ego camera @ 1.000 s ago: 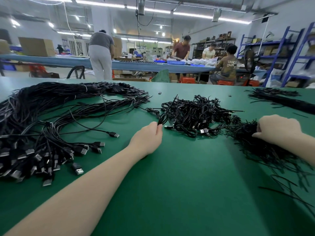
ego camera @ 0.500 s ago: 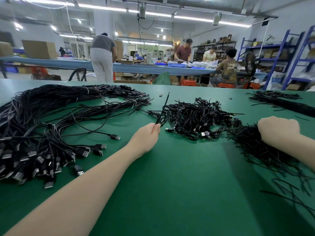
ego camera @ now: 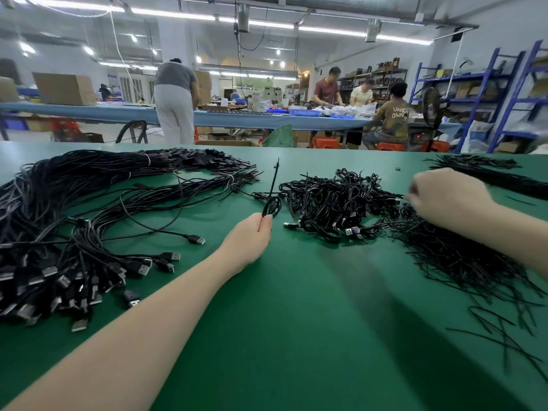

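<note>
right hand (ego camera: pixel 450 198) | off tie pile (ego camera: pixel 462 256), shifted left | coiled cable (ego camera: pixel 272 206) tie swung upright

I see my left hand (ego camera: pixel 247 238) and right hand (ego camera: pixel 444 200) bare, with bare arms (ego camera: pixel 133 336) reaching the near edge.

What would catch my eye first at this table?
The huge sheaf of black USB cables sprawled across the left of the green table grabs you first. In the middle, the left hand pinches a coiled cable beside a heap of coiled cables. The blurred right hand is over loose black ties on the right.
</note>
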Action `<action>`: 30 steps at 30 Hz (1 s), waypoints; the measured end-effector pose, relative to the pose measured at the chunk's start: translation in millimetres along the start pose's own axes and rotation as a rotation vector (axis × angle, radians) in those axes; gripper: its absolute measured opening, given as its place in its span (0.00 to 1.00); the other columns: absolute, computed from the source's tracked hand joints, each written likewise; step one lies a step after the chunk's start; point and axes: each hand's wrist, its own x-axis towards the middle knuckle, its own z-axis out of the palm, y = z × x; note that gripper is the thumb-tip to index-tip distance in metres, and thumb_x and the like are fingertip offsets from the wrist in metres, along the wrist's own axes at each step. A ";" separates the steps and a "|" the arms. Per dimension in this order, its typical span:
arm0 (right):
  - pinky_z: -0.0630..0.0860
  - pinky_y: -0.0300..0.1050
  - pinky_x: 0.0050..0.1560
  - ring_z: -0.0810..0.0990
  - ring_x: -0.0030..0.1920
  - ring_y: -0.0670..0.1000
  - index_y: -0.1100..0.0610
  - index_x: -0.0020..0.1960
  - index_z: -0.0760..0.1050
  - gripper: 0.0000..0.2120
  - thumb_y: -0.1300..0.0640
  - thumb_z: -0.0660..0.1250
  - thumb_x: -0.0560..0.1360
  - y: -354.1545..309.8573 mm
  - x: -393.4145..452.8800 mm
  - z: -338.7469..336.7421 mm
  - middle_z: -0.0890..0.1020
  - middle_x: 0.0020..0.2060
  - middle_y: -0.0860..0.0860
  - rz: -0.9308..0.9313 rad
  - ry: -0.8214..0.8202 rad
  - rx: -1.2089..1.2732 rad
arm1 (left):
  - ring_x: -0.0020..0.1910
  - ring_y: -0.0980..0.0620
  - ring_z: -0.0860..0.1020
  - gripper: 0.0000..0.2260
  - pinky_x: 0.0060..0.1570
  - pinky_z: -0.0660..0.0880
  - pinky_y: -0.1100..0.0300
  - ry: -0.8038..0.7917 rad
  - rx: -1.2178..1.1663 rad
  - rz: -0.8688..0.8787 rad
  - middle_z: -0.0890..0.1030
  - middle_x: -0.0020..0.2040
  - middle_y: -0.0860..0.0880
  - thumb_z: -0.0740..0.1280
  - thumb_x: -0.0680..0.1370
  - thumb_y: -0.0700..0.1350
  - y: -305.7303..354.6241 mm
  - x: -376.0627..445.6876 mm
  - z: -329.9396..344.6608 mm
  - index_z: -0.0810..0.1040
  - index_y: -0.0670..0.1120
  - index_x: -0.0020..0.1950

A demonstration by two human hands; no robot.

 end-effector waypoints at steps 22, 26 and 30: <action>0.67 0.23 0.39 0.74 0.36 0.35 0.51 0.47 0.79 0.04 0.55 0.65 0.78 -166.0 -25.1 73.8 0.77 0.36 0.39 -0.144 0.224 1.103 | 0.28 0.65 0.75 0.15 0.29 0.65 0.73 0.146 0.003 0.070 0.78 0.45 0.46 0.52 0.83 0.50 3.6 3.4 2.5 0.72 0.41 0.48; 0.69 0.32 0.42 0.75 0.38 0.42 0.54 0.50 0.82 0.06 0.56 0.66 0.77 -165.8 -25.9 74.5 0.80 0.39 0.45 -0.205 0.234 1.073 | 0.35 0.49 0.72 0.14 0.44 0.70 0.55 0.092 -0.059 0.077 0.74 0.38 0.50 0.54 0.83 0.50 6.0 0.6 7.1 0.67 0.47 0.39; 0.75 0.39 0.47 0.77 0.38 0.46 0.55 0.55 0.81 0.09 0.58 0.69 0.75 -164.4 -29.3 71.6 0.81 0.40 0.47 -0.212 0.185 1.076 | 0.38 0.48 0.69 0.14 0.45 0.67 0.53 0.102 -0.136 0.055 0.71 0.38 0.49 0.54 0.83 0.49 6.8 -1.4 6.5 0.64 0.48 0.38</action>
